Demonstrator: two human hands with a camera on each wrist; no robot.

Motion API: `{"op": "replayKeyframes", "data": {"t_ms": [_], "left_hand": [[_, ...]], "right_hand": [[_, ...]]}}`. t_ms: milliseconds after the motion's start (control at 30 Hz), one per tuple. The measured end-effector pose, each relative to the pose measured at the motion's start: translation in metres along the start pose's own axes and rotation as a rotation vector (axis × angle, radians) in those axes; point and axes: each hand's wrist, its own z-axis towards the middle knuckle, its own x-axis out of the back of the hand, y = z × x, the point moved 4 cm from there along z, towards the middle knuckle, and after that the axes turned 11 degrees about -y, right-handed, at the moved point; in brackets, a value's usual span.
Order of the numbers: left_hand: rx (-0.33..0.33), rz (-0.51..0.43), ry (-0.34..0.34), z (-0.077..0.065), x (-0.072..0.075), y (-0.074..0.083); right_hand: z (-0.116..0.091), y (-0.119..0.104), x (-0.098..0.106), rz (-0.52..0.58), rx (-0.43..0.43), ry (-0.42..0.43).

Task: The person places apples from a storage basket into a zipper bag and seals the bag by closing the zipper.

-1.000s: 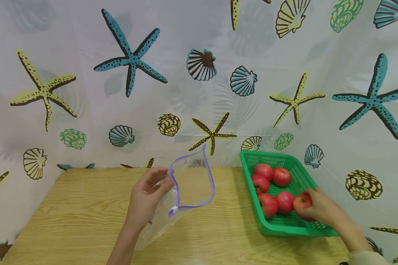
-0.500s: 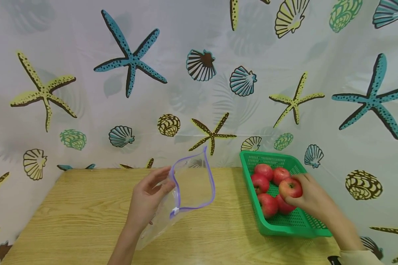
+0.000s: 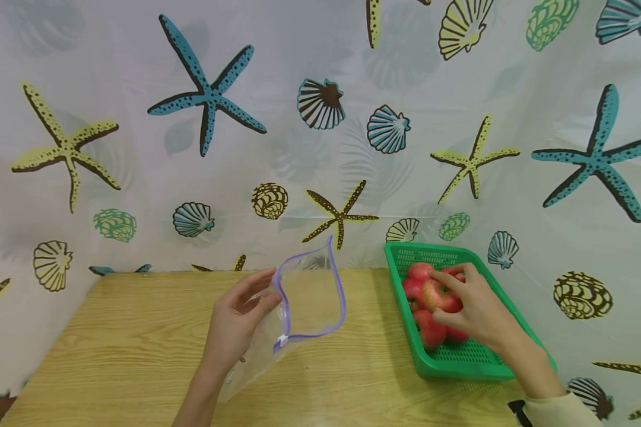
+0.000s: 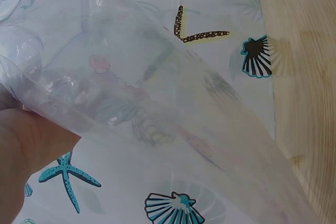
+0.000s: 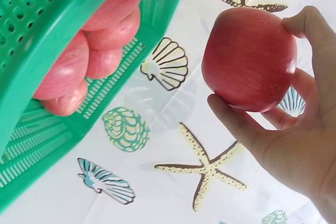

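While the left hand (image 3: 240, 311) holds a clear bag (image 3: 253, 362), the right hand (image 3: 478, 305) grips a red apple (image 3: 441, 296)

As the head view shows it, the left hand is in the lower middle of the frame, its grip narrow on the bag's left edge between thumb and fingers. The bag hangs tilted, its mouth gaping toward the right; a purple strip (image 3: 344, 296) lines the mouth, with a white slider (image 3: 283, 340) at its lower corner. At the lower right, the right hand's grip is around the red apple, which appears over the green basket (image 3: 462, 372). Other apples (image 3: 430, 330) lie in that basket, partly hidden by the hand. Basket and bag appear well apart, above a wooden bench (image 3: 107, 344). A pale sleeve (image 3: 561, 409) enters at the lower right, and a printed backdrop (image 3: 294, 35) fills the upper frame.

In the left wrist view, the bag spreads from the upper left to the lower right. The left hand shows at the left edge; its fingertips are out of sight, so that view alone cannot tell the grip.

In the right wrist view, the apple sits right of centre, held between the digits on its lower left and upper right. The basket fills the upper left, several apples inside.
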Motion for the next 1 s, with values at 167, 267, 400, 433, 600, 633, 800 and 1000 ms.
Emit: {"op": "replayKeyframes", "data": {"t_ms": [167,267,400,433,600,633,800,1000], "left_hand": [[0.003,0.006,0.002,0.000,-0.001,0.001],[0.009,0.011,0.007,0.000,-0.001,0.000],[0.015,0.008,0.008,0.001,-0.001,-0.001],[0.016,0.007,0.007,0.001,-0.001,-0.001],[0.023,0.007,0.008,0.000,-0.001,-0.002],[0.025,0.008,0.008,0.000,-0.001,-0.003],[0.024,0.017,0.000,0.001,-0.001,-0.005],[0.043,0.025,-0.005,0.001,-0.002,-0.006]], "right_hand": [[0.008,-0.017,-0.001,-0.011,0.032,-0.009],[0.012,-0.029,0.000,-0.042,0.053,-0.026],[0.017,-0.042,0.000,-0.077,0.087,-0.046],[0.018,-0.045,-0.001,-0.083,0.095,-0.050],[0.023,-0.056,-0.004,-0.110,0.132,-0.050],[0.024,-0.059,-0.003,-0.117,0.142,-0.042],[0.027,-0.074,0.001,-0.132,0.208,-0.002],[0.033,-0.098,0.011,-0.122,0.272,0.030]]}}
